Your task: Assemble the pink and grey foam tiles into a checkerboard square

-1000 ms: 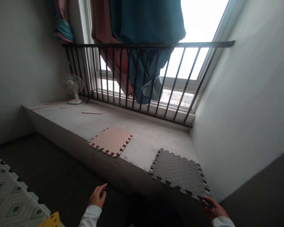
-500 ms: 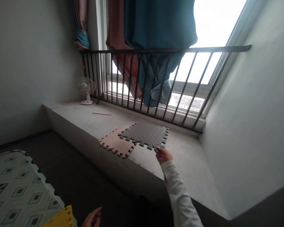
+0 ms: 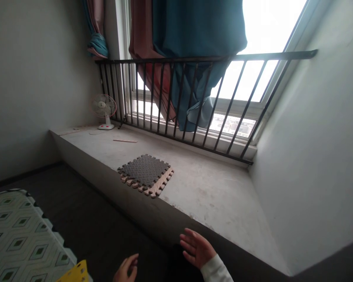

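Observation:
A dark grey foam mat tile (image 3: 145,169) with toothed edges lies flat on the window ledge. Beneath it a beige foam mat tile (image 3: 159,187) shows along the front and right sides. My right hand (image 3: 197,248) is in front of the ledge, fingers spread, with nothing in it. At the bottom edge my left hand (image 3: 126,269) is partly in view, its fingers loosely bent and apart, holding nothing I can see. Both hands are apart from the tiles.
The concrete ledge (image 3: 211,188) runs below a black railing (image 3: 176,137) and a window. On it are a small fan (image 3: 104,111) and a thin strip (image 3: 125,141). A patterned mat (image 3: 20,235) and a yellow perforated piece (image 3: 76,273) are at lower left.
The grey tile has moved left and down onto the beige one, and my right hand has let it go and drawn back toward me. My left hand has shifted slightly right.

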A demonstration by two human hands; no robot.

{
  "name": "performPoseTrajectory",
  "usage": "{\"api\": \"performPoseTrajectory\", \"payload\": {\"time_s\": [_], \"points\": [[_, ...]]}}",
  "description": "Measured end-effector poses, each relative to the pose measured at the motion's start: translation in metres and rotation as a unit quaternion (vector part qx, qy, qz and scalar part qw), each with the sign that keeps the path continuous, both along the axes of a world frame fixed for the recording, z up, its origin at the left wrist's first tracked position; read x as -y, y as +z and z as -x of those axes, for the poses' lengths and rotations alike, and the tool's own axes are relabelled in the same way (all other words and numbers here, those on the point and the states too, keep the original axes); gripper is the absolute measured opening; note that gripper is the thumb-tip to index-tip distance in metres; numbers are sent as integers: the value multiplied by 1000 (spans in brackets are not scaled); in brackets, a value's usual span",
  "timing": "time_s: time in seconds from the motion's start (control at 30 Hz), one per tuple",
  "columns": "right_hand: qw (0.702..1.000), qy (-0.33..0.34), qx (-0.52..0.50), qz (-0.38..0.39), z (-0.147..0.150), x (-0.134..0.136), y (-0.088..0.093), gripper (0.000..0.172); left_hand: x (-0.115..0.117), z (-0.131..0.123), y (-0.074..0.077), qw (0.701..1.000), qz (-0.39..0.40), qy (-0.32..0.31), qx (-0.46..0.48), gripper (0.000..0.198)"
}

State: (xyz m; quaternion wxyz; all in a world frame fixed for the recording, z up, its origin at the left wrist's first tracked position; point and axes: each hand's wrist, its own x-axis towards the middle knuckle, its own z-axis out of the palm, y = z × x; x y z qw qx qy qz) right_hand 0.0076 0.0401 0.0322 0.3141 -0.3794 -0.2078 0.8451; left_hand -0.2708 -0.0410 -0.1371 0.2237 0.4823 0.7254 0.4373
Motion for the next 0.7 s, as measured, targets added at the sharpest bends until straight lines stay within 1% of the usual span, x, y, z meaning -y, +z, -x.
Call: {"api": "performPoseTrajectory", "payload": {"time_s": [0.07, 0.17, 0.23, 0.27, 0.3, 0.33, 0.4, 0.47, 0.57, 0.7], "points": [[997, -4, -69, -25, -18, 12, -5, 44, -36, 1, 32, 998, 15, -32, -58, 31], [990, -17, -130, -60, -34, 24, -19, 52, -99, 4, 92, 985, 19, -53, -162, 36], [987, -35, -136, -74, -39, 27, -27, 54, -138, 4, 130, 971, 38, -33, -233, 35], [987, -46, -136, -78, -40, 26, -31, 54, -156, 3, 146, 963, 54, -17, -263, 35], [986, -58, -136, -81, -40, 25, -33, 54, -171, 2, 159, 954, 82, -4, -289, 36], [985, -70, -138, -83, -40, 24, -35, 54, -184, 1, 169, 944, 120, 3, -309, 37], [983, -83, -143, -83, -39, 20, -37, 53, -203, -1, 180, 924, 192, 1, -329, 36], [981, -85, -153, -82, -39, 18, -38, 53, -214, -2, 182, 913, 233, -7, -335, 33], [976, -71, -184, -91, -40, 18, -42, 50, -221, 0, 178, 907, 245, 1, -341, 28], [968, -47, -222, -108, -43, 20, -44, 45, -225, 5, 174, 904, 250, 15, -346, 26]]}}
